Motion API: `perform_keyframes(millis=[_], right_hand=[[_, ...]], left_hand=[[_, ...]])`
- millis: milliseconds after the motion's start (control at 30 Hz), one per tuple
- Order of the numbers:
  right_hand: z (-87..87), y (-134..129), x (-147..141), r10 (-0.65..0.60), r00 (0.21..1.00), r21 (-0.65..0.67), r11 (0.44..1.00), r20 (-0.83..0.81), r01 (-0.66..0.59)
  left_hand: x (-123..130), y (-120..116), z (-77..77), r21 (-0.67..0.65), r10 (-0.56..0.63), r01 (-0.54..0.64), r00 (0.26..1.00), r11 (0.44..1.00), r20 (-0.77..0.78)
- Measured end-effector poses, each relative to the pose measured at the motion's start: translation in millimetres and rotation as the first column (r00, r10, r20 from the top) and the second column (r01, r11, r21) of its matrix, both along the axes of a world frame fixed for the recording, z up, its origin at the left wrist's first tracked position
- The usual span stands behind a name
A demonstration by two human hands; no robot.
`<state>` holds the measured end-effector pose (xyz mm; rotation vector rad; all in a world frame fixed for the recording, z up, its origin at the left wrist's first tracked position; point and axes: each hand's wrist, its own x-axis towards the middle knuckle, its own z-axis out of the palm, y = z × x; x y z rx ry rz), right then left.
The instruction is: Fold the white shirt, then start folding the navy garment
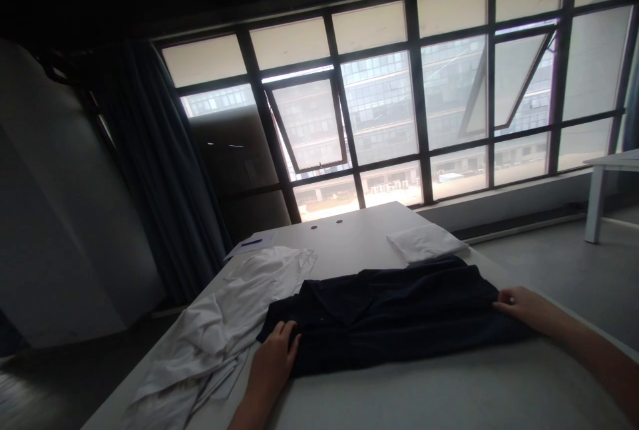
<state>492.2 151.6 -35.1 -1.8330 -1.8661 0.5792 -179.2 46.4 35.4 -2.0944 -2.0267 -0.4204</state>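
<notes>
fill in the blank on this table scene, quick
1. The dark garment lies between the left hand and the right hand, with ____ hands touching it.
2. The crumpled white cloth lies to the ____ of the dark garment.
3. The pen on the paper is ____.
4. The window shows ____ tilted-open panes.

both; left; blue; two

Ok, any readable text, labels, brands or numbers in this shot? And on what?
None readable. The blue marking on the sheet of paper at the far end of the table is too small and blurred to read. No print shows on the dark garment or the white cloth.
</notes>
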Motion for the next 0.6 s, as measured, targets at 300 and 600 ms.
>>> perform_keyframes(millis=[300, 600], right_hand=[[-0.9, 2, -4, -0.040, 0.999, -0.010, 0.999, 0.027, 0.040], [-13.4, 7, 0, -0.016, 0.999, 0.045, 0.999, 0.042, 0.014]], left_hand=[[42, -9, -18.8, -0.002, -0.501, 0.501, 0.864, 0.865, 0.053], [35, -2, -30.7, -0.218, -0.323, 0.331, 0.943, 0.918, 0.075]])
